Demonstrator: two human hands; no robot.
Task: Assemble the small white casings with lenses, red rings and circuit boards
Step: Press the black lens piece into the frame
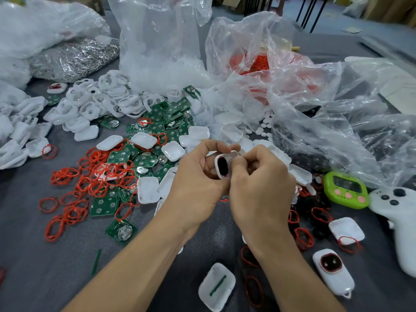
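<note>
small white plastic casing [221, 165] with a dark lens ringed in red, loose thin red rings [94, 174], green circuit boards with silver dots [157, 122], lime-green timer with pink buttons [346, 190], white controller with black buttons [396, 212], dark grey table cover [45, 266], clear plastic bags [315, 104]

Dark grey table [33, 255]; black metal legs [311, 12] on grey floor [333, 19] behind.

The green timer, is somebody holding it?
No, the green timer lies on the table by itself, while the left hand and right hand both hold a small white casing.
</note>
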